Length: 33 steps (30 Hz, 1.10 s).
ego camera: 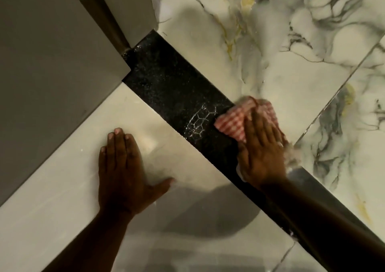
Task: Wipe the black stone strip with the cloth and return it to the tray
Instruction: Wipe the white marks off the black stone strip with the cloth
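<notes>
Black, speckled stone makes the strip (166,79), which lies flat in the floor and runs diagonally from the door frame at the upper left down to the lower right, between the plain cream tile (87,178) and the veined marble tile (260,42). Its upper part carries fine white dust, and near the middle there is a white dried mark (200,121) like a net of thin lines.

The red-and-white checked cloth (231,123) is on the strip, just beside this mark, with one corner almost touching it. The right hand (262,152) lies open and flat on top of the cloth and presses it down with the palm; it does not clench it. The far edge of the cloth is blurred, so the exact fold I cannot tell. The left hand (123,167) is open too, fingers together, flat on the cream tile, holding nothing.

I judge the wiping is in progress, and the mark and the dusty part toward the door are not yet cleaned. To do it well, the hand should keep even pressure and push the cloth along the length of the strip, over the mark, then to the corner by the door frame (116,31), where dust collects. A clean face of the cloth helps.

No tray is in view. No brand, label or writing can be read anywhere.
</notes>
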{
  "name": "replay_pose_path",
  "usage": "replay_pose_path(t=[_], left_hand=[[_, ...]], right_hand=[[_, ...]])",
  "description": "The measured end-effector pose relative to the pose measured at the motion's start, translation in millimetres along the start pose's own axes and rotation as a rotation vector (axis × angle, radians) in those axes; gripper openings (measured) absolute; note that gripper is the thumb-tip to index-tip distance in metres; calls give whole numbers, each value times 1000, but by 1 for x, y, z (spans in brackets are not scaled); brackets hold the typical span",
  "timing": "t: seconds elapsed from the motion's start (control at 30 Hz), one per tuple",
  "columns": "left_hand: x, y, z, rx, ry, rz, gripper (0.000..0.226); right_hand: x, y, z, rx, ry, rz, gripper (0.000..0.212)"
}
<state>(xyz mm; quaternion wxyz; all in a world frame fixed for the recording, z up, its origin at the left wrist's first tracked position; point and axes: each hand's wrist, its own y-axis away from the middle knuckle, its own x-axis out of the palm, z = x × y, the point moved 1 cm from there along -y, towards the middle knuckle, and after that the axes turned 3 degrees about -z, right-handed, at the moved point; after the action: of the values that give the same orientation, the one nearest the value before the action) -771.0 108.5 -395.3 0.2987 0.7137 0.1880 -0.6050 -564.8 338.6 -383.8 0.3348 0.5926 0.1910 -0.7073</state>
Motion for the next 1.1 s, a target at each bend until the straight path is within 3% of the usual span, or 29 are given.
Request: replay_pose_path(t=[0.07, 0.17, 0.33, 0.43, 0.6, 0.73, 0.83, 0.9, 0.97, 1.1], left_hand=[[1, -1, 2, -10, 14, -1, 136], [2, -3, 1, -12, 25, 19, 139], [1, -3, 0, -30, 15, 47, 140], [-2, -2, -1, -31, 10, 39, 139], [0, -1, 0, -11, 11, 4, 137], [3, -3, 2, -17, 28, 16, 138], [4, -2, 2, -18, 25, 22, 139], [3, -2, 1, -18, 14, 27, 140], [1, -1, 0, -25, 18, 32, 140], [0, -2, -2, -10, 21, 17, 139]], right_hand=[[1, 38, 5, 4, -34, -11, 66], [12, 75, 39, -160, -52, 60, 65], [13, -16, 66, -497, 24, 130, 64], [4, -54, 52, -366, 65, 127, 68], [2, -22, 23, 104, 8, 6, 68], [9, 48, 64, -151, -23, 95, 68], [13, -9, 97, -451, 55, 181, 66], [10, -60, 106, -550, 133, 207, 71], [7, -97, 97, -470, 150, 218, 77], [7, -104, 66, -106, 48, 80, 73]])
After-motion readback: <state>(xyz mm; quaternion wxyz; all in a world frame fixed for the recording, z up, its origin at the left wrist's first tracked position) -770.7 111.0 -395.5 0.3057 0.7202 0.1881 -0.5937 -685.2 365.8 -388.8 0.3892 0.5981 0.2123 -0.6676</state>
